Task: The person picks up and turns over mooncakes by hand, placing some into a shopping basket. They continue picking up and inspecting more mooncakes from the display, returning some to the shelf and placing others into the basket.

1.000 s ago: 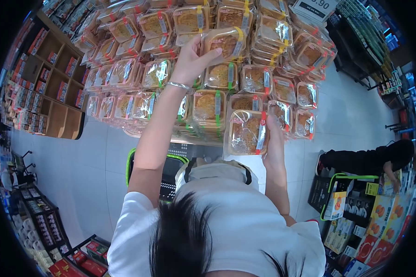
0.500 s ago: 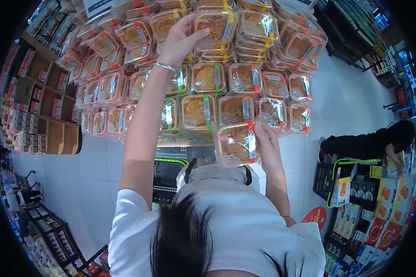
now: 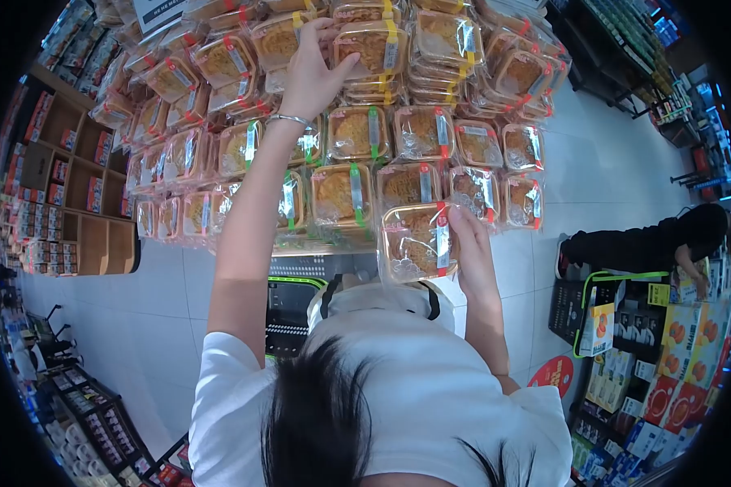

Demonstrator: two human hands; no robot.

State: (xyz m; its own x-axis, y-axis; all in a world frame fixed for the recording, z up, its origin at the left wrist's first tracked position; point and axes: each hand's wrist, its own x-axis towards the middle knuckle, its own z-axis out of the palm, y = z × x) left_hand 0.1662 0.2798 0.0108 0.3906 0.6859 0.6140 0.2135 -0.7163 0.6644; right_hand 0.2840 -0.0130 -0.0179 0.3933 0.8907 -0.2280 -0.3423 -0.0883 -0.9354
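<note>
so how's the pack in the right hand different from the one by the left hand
The nearer pack has a red strip; the farther pack has a yellow strip. The nearer pack is held in the right hand; the farther pack tops a stack at the left hand. Both are clear-wrapped with rounded corners, brown food inside and a pale label.

Wooden shelves [image 3: 105, 243] stand left, a red sign [image 3: 554, 372] and dark-clothed person [image 3: 633, 248] right.
</note>
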